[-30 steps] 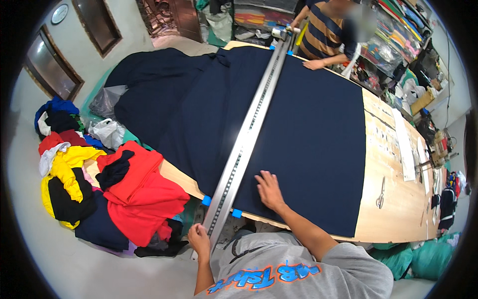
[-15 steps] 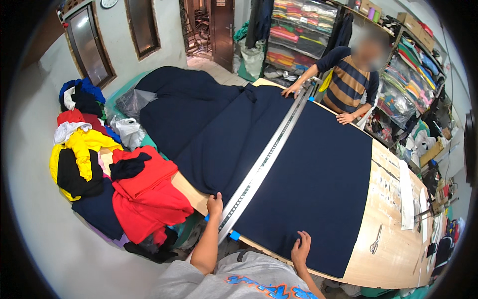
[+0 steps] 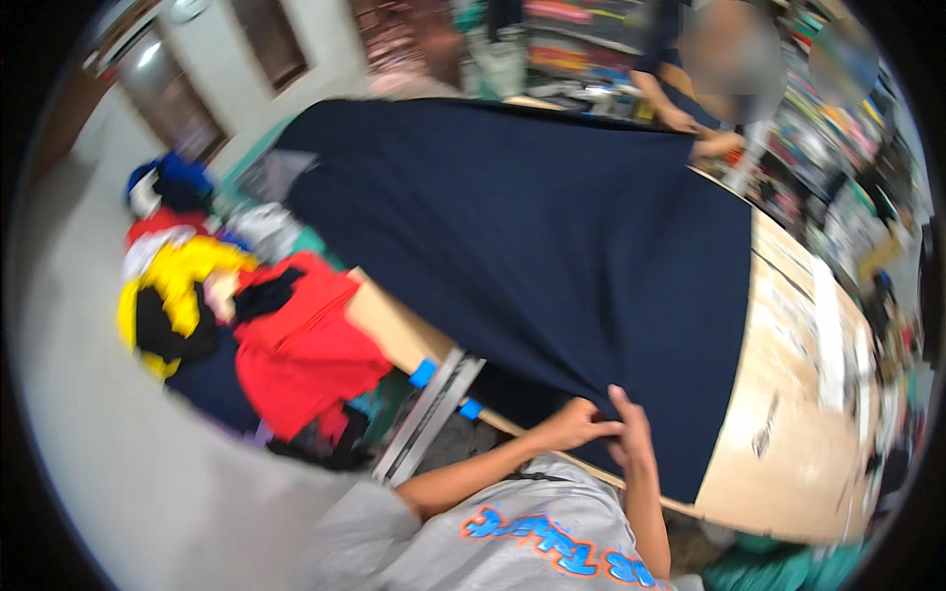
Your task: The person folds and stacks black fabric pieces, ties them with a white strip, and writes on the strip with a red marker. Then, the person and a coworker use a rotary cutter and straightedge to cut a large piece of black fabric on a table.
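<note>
A large navy fabric [image 3: 512, 227] spreads across the table, its folds drawn toward my two hands at the near edge. My left hand [image 3: 574, 426] is closed on the fabric's edge, thumb pointing right. Right beside it, my right hand [image 3: 632, 433] grips the same bunched edge, one finger sticking up; motion blurs the fingertips. The fabric covers most of a metal rail [image 3: 429, 419], whose near end with blue clips juts past the table edge. Across the table, another person's hands [image 3: 695, 138] are at the fabric's far edge.
A pile of coloured cloth, with a red piece [image 3: 310, 345] nearest, lies at the left. On the pale wooden tabletop [image 3: 788, 483] at the right are scissors [image 3: 765, 428] and a white strip [image 3: 828, 335]. Stocked shelves [image 3: 581, 54] stand behind.
The upper fabric layer has come rightward over the rail, which is now mostly covered. My left hand has moved right to meet my right hand. The other person's hands shifted right along the far edge.
</note>
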`<state>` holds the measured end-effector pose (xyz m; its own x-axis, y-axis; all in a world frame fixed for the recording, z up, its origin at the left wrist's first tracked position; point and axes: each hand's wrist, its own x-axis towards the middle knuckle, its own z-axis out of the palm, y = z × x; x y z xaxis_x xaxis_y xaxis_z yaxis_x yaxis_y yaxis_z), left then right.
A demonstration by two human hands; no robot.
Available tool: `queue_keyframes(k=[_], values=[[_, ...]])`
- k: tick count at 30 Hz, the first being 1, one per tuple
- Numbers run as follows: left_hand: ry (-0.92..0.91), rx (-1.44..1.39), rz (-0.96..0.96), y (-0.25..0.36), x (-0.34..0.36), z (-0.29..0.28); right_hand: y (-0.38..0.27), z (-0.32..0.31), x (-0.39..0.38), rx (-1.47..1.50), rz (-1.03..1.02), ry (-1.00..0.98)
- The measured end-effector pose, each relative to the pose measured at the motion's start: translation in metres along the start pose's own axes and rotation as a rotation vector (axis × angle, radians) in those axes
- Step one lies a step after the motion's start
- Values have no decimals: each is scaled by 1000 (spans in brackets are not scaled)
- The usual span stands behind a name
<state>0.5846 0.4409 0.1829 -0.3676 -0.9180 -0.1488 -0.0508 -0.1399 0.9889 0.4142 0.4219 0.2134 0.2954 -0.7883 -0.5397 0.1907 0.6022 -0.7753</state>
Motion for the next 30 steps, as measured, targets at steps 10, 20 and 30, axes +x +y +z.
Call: queue_keyframes(k=[10,20,30], values=[[214,-845,-224,12,25,-8,-41,-134,-153,-151,-488,552],[1049,-360,29,25,14,-162,-83,-173,-166,12,-654,796],[685,116,10,29,9,-37,-99,-206,-149,-59,-562,845]])
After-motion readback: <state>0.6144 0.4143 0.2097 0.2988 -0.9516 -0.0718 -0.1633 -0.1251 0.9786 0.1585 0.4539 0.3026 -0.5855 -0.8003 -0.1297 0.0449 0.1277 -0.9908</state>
